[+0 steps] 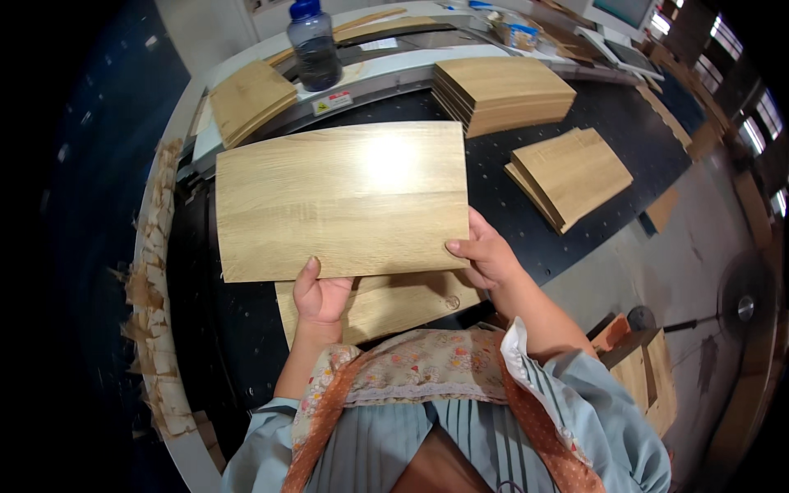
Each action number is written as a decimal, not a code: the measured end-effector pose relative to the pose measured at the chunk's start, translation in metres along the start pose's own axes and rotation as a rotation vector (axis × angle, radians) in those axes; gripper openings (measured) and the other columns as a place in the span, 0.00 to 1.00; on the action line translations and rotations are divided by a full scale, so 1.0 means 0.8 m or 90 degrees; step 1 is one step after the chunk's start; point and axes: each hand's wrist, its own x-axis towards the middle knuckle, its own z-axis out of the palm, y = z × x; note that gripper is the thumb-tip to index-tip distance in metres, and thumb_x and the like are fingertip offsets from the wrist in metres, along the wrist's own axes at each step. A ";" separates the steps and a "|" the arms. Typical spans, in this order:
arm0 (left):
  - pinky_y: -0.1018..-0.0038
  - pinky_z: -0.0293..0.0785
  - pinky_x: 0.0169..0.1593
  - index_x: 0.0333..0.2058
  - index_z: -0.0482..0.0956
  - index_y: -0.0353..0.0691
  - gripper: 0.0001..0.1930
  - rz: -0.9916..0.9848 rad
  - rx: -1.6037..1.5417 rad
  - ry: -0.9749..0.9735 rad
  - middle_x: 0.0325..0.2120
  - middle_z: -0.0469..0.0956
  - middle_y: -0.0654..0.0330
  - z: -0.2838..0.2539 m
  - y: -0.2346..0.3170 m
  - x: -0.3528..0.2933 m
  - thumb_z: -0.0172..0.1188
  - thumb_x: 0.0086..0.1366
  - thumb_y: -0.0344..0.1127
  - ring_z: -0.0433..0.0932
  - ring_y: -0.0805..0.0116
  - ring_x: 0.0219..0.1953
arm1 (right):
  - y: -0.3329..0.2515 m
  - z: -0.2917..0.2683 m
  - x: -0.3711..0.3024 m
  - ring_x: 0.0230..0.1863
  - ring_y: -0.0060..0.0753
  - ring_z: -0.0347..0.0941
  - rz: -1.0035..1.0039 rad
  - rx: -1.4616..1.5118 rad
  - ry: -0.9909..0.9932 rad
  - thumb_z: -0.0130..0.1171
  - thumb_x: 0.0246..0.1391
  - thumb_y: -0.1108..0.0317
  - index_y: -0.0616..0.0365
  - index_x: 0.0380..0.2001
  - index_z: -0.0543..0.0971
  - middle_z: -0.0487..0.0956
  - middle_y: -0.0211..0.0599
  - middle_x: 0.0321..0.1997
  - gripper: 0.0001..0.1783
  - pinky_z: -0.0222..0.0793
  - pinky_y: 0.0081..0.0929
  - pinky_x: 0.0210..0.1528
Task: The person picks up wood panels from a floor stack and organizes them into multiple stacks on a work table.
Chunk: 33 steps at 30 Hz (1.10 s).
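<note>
A light wood-grain board [329,205] is held up in front of me, tilted so that a lamp glares off its upper right. My left hand [319,294] grips its lower edge, thumb on the face and fingers hidden behind. At the lower right corner my right hand [483,253] pinches the same board, thumb in front. Beneath it another wood-grain board [394,308] lies on the black table [238,345], partly covered by the held one and close to my apron.
Behind stands a tall stack of boards [505,90], with a smaller, uneven stack [575,177] to its right. More boards [251,99] lie at the far left beside a blue-capped bottle [315,49]. Ragged tape or paper scraps [152,304] line the left edge. A fan [744,308] stands at right.
</note>
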 end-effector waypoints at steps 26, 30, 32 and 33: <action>0.52 0.57 0.61 0.60 0.52 0.36 0.30 0.052 0.010 0.178 0.58 0.61 0.49 -0.050 0.024 -0.066 0.50 0.60 0.32 0.60 0.51 0.60 | 0.073 -0.067 0.028 0.39 0.20 0.71 -0.079 -0.530 0.148 0.51 0.58 0.71 0.65 0.45 0.70 0.77 0.34 0.36 0.12 0.66 0.18 0.44; 0.53 0.57 0.62 0.60 0.53 0.37 0.30 0.055 -0.021 0.173 0.58 0.61 0.49 -0.053 0.028 -0.068 0.50 0.59 0.30 0.60 0.51 0.60 | 0.080 -0.074 0.028 0.39 0.21 0.71 -0.084 -0.495 0.136 0.51 0.58 0.72 0.65 0.45 0.70 0.77 0.34 0.36 0.12 0.66 0.18 0.44; 0.53 0.57 0.62 0.60 0.54 0.37 0.30 0.049 -0.011 0.176 0.58 0.61 0.49 -0.052 0.029 -0.070 0.50 0.58 0.30 0.60 0.51 0.60 | 0.080 -0.071 0.028 0.39 0.21 0.71 -0.085 -0.503 0.135 0.51 0.59 0.72 0.65 0.45 0.70 0.77 0.34 0.36 0.12 0.66 0.18 0.44; 0.53 0.56 0.62 0.60 0.54 0.37 0.30 0.045 -0.005 0.177 0.58 0.61 0.50 -0.052 0.030 -0.070 0.50 0.58 0.30 0.60 0.51 0.60 | 0.080 -0.071 0.029 0.39 0.21 0.71 -0.090 -0.498 0.134 0.51 0.58 0.72 0.65 0.44 0.70 0.77 0.34 0.36 0.12 0.66 0.18 0.44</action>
